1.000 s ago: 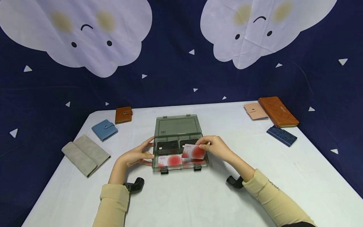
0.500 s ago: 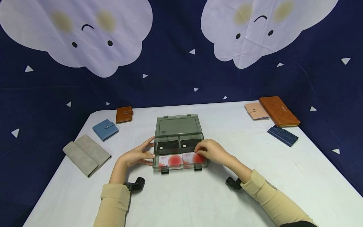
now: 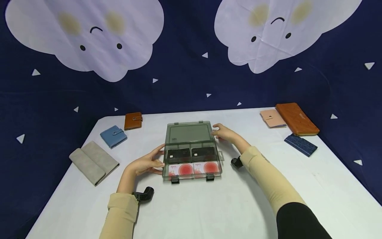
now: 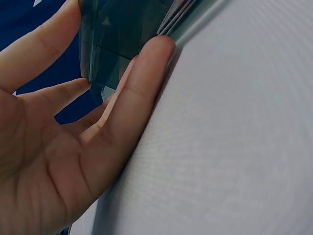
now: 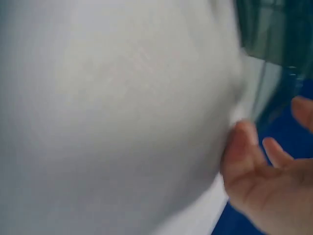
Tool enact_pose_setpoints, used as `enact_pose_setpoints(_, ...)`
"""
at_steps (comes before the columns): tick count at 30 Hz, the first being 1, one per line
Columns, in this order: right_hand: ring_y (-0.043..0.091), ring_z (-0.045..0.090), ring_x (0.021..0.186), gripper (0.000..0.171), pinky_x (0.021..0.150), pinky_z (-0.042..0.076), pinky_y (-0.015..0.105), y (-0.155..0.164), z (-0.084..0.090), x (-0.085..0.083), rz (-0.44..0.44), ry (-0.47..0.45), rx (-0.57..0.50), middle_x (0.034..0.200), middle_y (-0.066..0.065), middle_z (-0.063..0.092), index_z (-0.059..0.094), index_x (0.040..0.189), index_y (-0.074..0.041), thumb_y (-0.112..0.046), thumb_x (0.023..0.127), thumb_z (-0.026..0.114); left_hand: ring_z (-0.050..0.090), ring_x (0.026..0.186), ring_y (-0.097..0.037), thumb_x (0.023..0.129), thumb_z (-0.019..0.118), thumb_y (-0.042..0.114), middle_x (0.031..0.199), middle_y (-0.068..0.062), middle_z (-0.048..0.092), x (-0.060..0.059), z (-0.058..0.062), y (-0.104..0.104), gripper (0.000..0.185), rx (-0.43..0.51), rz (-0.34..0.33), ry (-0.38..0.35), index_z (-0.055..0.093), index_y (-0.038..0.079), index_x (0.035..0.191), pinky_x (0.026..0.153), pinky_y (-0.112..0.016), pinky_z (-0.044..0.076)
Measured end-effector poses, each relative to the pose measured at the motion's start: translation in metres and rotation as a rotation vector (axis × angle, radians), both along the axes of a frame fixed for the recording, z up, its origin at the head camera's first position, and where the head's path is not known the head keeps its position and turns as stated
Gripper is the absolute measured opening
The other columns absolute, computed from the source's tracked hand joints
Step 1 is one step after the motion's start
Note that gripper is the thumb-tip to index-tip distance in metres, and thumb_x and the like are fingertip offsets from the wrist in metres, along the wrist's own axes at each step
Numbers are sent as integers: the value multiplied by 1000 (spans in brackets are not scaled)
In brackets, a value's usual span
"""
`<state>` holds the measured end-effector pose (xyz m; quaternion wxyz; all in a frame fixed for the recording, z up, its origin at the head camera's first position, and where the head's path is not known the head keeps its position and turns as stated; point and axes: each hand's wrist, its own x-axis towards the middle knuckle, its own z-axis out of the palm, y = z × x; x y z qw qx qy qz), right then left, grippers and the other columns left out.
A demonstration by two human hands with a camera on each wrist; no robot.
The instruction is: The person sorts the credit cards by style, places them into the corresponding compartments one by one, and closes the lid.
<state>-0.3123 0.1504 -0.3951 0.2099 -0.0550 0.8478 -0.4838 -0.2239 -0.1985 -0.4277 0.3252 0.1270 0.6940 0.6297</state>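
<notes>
A translucent green plastic case (image 3: 192, 177) lies in the middle of the table in the head view, its lid (image 3: 189, 132) swung back. Two black cards (image 3: 178, 155) with chips fill the rear compartments. White cards with red circles (image 3: 185, 169) sit in the front ones. My left hand (image 3: 146, 163) steadies the case's left side, fingertips and thumb spread along the wall; its extended fingers (image 4: 142, 88) reach the green plastic in the left wrist view. Beside the lid's right edge is my right hand (image 3: 225, 133), fingers loosely bent and holding nothing.
On the left lie a grey trifold wallet (image 3: 95, 162), a blue wallet (image 3: 113, 136) and a small brown wallet (image 3: 132, 121). At the right are a pink wallet (image 3: 273, 118), a larger brown wallet (image 3: 296, 119) and a dark blue one (image 3: 300, 144). A patterned curtain (image 3: 191, 89) hangs behind.
My right hand has laid the red-and-white card in the front right compartment, let go, and moved back and up beside the lid. The left hand has stayed at the case.
</notes>
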Motion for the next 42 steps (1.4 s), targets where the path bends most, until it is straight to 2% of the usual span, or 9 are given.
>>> enact_pose_setpoints(5, 19, 54, 85, 79, 73, 48, 28, 16, -53, -53, -1, -75, -146, 114, 16, 55, 16, 147, -2, -7, 82, 60, 58, 84, -15, 87, 59, 0, 148, -22, -1, 2, -1, 3, 90, 13, 2, -3, -2, 21, 150, 83, -48, 53)
enact_pose_setpoints(9, 16, 56, 76, 80, 56, 50, 23, 31, -93, -94, 40, -28, -395, 98, 9, 56, 28, 142, -2, 0, 72, 67, 58, 83, -14, 87, 59, 0, 149, -22, -1, 3, 0, 4, 91, 17, 9, -6, -3, 20, 150, 83, -48, 53)
enact_pose_setpoints(16, 14, 49, 97, 51, 83, 41, 28, -1, 23, -5, -46, 114, -477, 118, 12, 48, 33, 133, 10, 7, 85, 49, 57, 83, -14, 86, 59, 0, 149, -22, -1, 3, 1, 4, 92, 7, 18, -2, -4, 20, 150, 83, -47, 53)
enact_pose_setpoints(20, 17, 48, 102, 49, 87, 41, 27, 3, 41, 14, -5, 256, -530, 110, 5, 50, 37, 131, 8, 6, 85, 54, 56, 82, -14, 86, 60, 1, 148, -23, -1, 4, 2, 4, 93, 5, 18, 4, -6, 19, 150, 83, -47, 53)
enact_pose_setpoints(24, 24, 47, 108, 52, 90, 44, 32, 8, 51, 34, 69, 374, -444, 115, 12, 51, 42, 131, 4, 2, 82, 60, 58, 87, -21, 85, 64, 4, 148, -24, 4, 6, 10, 4, 98, -50, 42, 62, -9, 17, 149, 79, -42, 55)
enact_pose_setpoints(27, 26, 46, 109, 50, 93, 41, 38, 11, 55, 50, 136, 483, -344, 121, 18, 51, 46, 128, 2, 1, 81, 64, 51, 107, -32, 83, 68, 9, 149, -21, 7, 10, 26, 4, 101, -119, 107, 209, -8, 21, 149, 80, -42, 54)
enact_pose_setpoints(33, 20, 48, 108, 45, 94, 38, 46, 15, 55, 86, 276, 730, -144, 119, 10, 56, 55, 123, -4, -4, 80, 68, 23, 133, -35, 85, 67, 16, 151, -11, 16, 28, 65, 18, 87, -189, 241, 695, 11, 26, 150, 105, -56, 28)
enact_pose_setpoints(37, 17, 50, 105, 44, 93, 40, 43, 15, 51, 109, 393, 895, 45, 113, 2, 59, 57, 122, -9, -9, 79, 70, 28, 132, -31, 85, 67, 28, 144, -7, 35, 49, 75, 32, 68, -393, 148, 936, 34, 19, 144, 106, -59, 24)
enact_pose_setpoints(42, 17, 53, 98, 45, 82, 44, 35, 12, 34, 131, 616, 1160, 363, 112, 1, 57, 59, 118, -15, -16, 76, 73, 41, 125, -31, 81, 67, 41, 132, -8, 50, 73, 66, 47, 60, -685, -18, 1136, 52, 14, 132, 110, -52, 25)
